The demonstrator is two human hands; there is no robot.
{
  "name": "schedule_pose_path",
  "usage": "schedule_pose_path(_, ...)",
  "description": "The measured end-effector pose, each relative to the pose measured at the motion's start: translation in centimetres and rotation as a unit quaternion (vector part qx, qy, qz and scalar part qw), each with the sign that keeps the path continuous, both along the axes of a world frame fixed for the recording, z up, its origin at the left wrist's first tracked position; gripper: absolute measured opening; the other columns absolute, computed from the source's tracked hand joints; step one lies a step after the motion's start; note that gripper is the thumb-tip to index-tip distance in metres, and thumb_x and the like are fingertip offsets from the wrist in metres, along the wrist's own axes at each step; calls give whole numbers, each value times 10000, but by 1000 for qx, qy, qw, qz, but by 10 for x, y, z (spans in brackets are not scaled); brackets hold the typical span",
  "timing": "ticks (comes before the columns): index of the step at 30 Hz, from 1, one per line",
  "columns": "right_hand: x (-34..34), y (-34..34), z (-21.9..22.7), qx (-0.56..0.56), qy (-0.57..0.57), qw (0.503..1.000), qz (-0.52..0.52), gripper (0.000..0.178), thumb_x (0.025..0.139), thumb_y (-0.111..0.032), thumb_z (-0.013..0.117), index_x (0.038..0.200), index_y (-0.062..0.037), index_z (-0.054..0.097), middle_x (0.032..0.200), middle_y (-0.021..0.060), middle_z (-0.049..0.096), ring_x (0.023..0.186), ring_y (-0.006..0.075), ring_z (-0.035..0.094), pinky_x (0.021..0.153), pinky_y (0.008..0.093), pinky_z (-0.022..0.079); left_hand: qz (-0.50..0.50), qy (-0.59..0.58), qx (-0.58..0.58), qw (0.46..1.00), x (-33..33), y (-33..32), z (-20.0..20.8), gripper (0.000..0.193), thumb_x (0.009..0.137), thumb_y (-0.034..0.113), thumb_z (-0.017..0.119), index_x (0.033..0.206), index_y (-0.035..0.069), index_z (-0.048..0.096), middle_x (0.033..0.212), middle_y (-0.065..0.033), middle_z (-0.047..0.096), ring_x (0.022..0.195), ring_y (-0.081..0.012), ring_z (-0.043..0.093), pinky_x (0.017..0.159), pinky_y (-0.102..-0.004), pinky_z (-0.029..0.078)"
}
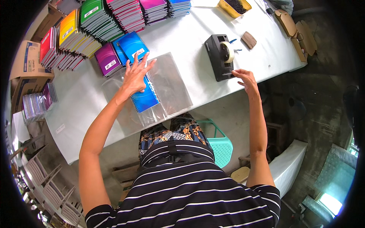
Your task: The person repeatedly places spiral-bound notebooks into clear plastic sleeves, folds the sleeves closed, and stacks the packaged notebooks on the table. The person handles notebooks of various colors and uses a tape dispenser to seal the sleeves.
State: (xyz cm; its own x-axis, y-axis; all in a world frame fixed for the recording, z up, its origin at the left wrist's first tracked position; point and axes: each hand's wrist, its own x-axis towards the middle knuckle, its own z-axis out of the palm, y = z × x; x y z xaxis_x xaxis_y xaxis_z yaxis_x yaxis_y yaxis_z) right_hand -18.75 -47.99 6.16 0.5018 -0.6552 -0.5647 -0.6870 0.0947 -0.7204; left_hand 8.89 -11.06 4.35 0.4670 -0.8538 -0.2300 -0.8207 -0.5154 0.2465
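My left hand [135, 78] lies with fingers spread over a blue spiral notebook [145, 99]. That notebook rests on a clear plastic sheet [171, 81], which extends to the table's near edge. Just beyond my left fingertips are more notebooks, a blue one [133, 45] and a purple one [107, 60]. At the near end of a black tape dispenser [216, 57], my right hand [246, 79] has its fingers closed at the cutter, apparently pinching the tape end; the clear strip is hard to see. A roll of tape [227, 52] sits in the dispenser.
Stacked notebooks [97, 22] in several colours line the far left of the white table [87, 114]. Right of the dispenser lie a brown block [249, 40] and a blue-handled tool [236, 49]. A yellow tray [243, 9] stands behind. A green stool [220, 150] is below the edge.
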Motion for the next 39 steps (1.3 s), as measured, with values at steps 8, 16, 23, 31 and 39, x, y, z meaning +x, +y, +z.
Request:
schedule_pose_path(8,-23,23,-43,207,-377,894,-123,114,836,-87,718,842,-9,635,1442,193,397,1274,277,459,1046,557,404,22,10,2,1000,8,11,-5,1282,347,97,886,1489,323,349,1612,-16,163,1485,-358,45,1106,-688,195)
schedule_pose_path(16,-47,21,-52,-390,54,915,87,217,690,-275,784,741,-68,741,1338,95,520,1211,300,482,976,537,352,2,42,-28,999,22,17,-13,1328,319,177,900,1500,341,316,1617,-23,153,1480,-383,50,1103,-701,184)
schedule_pose_path(23,57,100,4,-324,-3,886,332,232,638,-255,846,742,-71,751,831,127,595,929,273,528,784,412,444,-6,67,-71,995,26,20,-24,1385,296,194,887,1519,348,257,1623,-30,127,1473,-417,17,1091,-728,144)
schedule_pose_path(31,206,267,-11,-119,-4,828,548,328,571,-297,880,737,-49,744,717,150,685,702,302,681,679,429,519,26,92,-83,992,30,23,-31,1296,354,167,856,1510,336,296,1615,-51,158,1478,-400,44,1107,-714,137)
schedule_pose_path(39,214,282,-17,-245,60,804,539,274,593,-244,846,711,-26,730,690,150,686,683,318,682,638,418,521,28,122,-65,990,33,23,-29,1157,497,153,833,1509,329,300,1615,-35,156,1478,-390,62,1120,-705,117)
